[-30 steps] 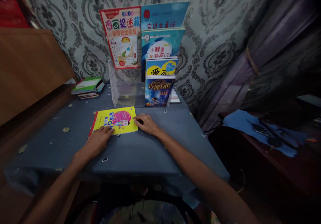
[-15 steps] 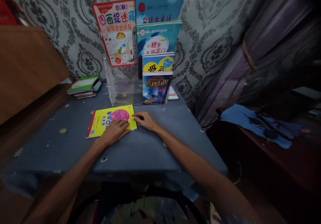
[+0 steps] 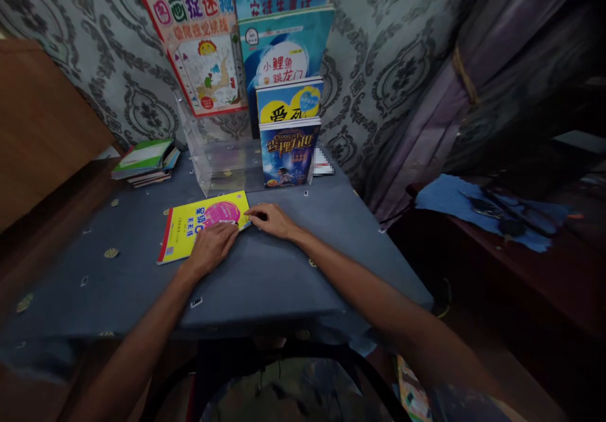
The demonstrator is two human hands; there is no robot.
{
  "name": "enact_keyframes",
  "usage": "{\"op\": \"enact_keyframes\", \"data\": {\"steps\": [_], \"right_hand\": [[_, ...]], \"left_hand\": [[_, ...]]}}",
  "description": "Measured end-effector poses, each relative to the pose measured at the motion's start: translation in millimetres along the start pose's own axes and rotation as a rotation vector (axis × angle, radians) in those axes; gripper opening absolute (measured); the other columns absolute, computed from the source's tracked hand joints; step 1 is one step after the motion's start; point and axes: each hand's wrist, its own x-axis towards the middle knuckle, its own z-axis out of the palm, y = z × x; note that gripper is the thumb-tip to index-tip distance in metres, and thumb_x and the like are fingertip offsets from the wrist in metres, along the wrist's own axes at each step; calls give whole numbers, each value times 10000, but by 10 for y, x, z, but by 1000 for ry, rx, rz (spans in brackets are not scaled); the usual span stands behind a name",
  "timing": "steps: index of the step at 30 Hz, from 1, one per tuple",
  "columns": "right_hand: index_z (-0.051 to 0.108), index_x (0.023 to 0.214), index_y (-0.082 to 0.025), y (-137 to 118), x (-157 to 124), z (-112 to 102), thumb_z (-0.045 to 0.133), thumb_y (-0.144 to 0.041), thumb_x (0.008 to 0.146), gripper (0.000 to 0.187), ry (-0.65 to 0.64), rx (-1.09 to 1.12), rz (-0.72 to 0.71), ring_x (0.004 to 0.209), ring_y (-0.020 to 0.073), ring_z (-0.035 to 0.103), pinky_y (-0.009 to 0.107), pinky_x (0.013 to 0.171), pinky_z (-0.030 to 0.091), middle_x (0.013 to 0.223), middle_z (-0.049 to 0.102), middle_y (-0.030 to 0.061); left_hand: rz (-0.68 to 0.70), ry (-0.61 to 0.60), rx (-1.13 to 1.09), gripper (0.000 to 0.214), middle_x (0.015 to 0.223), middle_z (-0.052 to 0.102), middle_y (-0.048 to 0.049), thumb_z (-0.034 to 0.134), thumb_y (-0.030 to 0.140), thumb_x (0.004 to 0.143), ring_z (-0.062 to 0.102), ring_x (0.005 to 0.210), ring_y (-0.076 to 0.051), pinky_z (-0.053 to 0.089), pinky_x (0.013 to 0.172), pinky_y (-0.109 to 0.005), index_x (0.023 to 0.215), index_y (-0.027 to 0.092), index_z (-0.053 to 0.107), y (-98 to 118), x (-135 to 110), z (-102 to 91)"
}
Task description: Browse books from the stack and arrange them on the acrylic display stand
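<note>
A yellow book with a red spine, a pink circle and blue lettering lies on the cloth-covered table in front of the display rack. My left hand rests over its lower part, palm down, fingers lying on the cover and hiding some lettering. At the book's right edge, my right hand has thumb and index finger pinched together on the edge. A bluish strip shows just under the cover there; whether it is a page cannot be made out.
A clear acrylic rack holds a red-bordered book, a teal book, a yellow-and-blue book and a dark blue book. Left of it sits a stack of books. A blue cloth lies on furniture at right.
The view has shifted, so the rack appears higher and more to the left. My right hand has closed in on the book's right edge. My left hand stays on the cover.
</note>
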Motion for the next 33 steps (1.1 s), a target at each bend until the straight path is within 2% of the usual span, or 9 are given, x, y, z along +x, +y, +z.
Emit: {"op": "enact_keyframes", "data": {"steps": [12,20,27,33], "right_hand": [[764,1052,-142,-2,-9,-17,577,-219,920,241,-9,-4,-15,760,143,627,251,697,439,894,757,54],[759,1058,-178,5,-16,-5,628,-191,887,217,-12,-24,-23,842,162,663,275,774,479,949,762,57],[745,1072,-173,-50,-43,24,691,-306,887,234,-83,-316,-199,916,209,618,347,878,432,974,723,81],[722,1134,-210,-79,-83,6,685,-406,900,308,-131,-437,-250,1028,249,570,402,946,384,1067,671,93]], "left_hand": [[-5,-9,-76,328,1069,759,-105,406,299,1017,709,972,-242,565,869,-397,1070,179,707,-14,15,-33],[34,-72,-66,278,1104,741,-96,457,328,993,691,994,-247,561,870,-416,1031,192,696,18,23,-101],[28,-72,-100,248,1119,719,-87,438,274,999,660,1033,-233,544,917,-411,1045,200,671,28,2,-90],[-36,-76,-159,292,1257,640,-123,424,274,996,567,1215,-254,480,1048,-454,1215,186,596,14,-33,-5]]}}
